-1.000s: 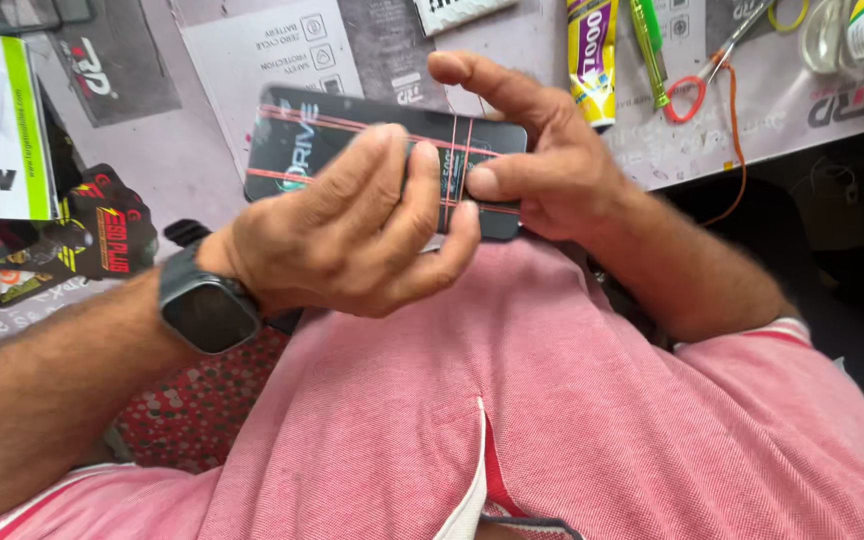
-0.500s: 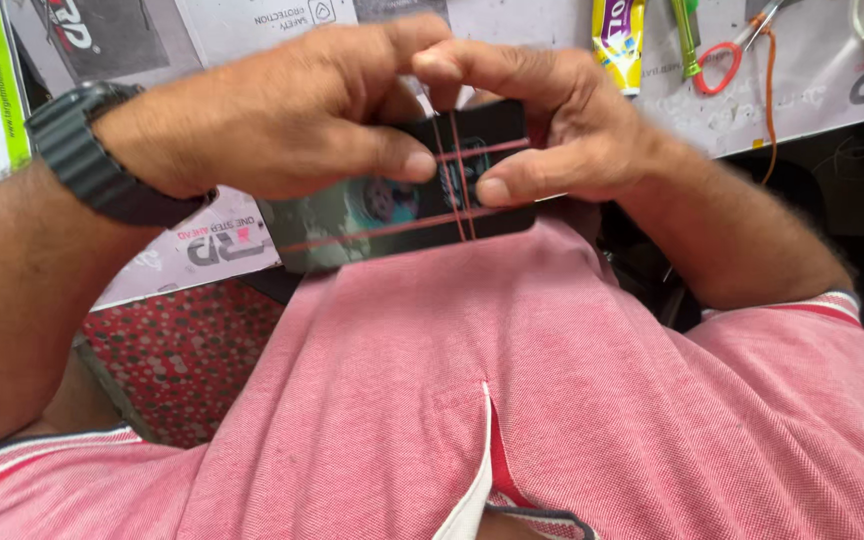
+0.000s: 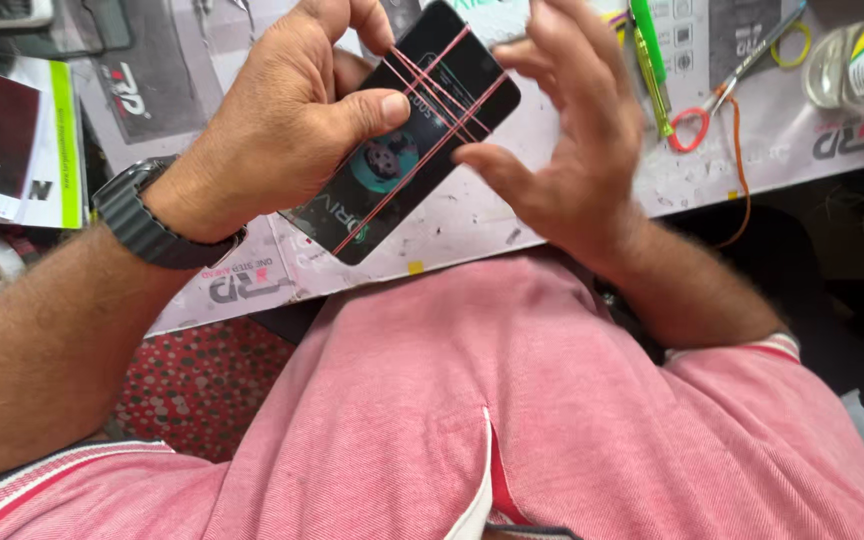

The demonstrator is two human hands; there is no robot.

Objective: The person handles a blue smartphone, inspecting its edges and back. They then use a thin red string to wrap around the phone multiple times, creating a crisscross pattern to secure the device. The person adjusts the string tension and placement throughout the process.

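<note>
Left hand (image 3: 282,130) pinches the smartphone (image 3: 407,135) above the bench (image 3: 472,215); right hand (image 3: 572,140) spread beside it. Taut red rubber bands (image 3: 442,100), perhaps four, could snap off.

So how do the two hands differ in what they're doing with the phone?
The left hand grips the black phone, thumb pressed on its screen; the right hand is open, fingers spread, its thumb tip by the red rubber bands. The left wrist wears a dark watch; the right is bare. Both are raised above the table.
</note>
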